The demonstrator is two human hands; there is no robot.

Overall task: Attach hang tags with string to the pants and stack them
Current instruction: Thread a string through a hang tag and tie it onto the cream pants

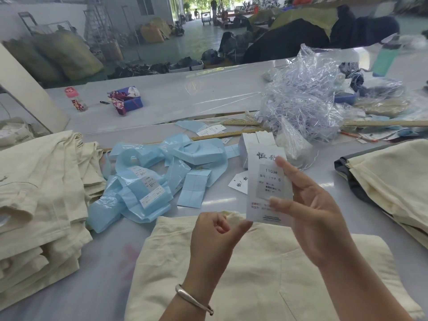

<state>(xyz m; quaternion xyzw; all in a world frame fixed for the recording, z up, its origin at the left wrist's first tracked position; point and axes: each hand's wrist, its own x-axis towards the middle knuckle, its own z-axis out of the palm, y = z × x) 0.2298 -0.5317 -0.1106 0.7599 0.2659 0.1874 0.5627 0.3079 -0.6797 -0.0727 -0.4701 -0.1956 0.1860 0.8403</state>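
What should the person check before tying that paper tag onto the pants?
1. Tag in hand: ok. The right hand holds the white hang tag upright between thumb and fingers.
2. Pants in place: ok. The cream pants lie flat on the table, right under both hands.
3. String ready: cannot tell. The left hand pinches at the tag's lower corner; no string shows there.
4. Spare strings nearby: ok. A clear bag of strings sits behind the tag.
5. Stack to put them on: ok. Folded cream pants are piled on the left.
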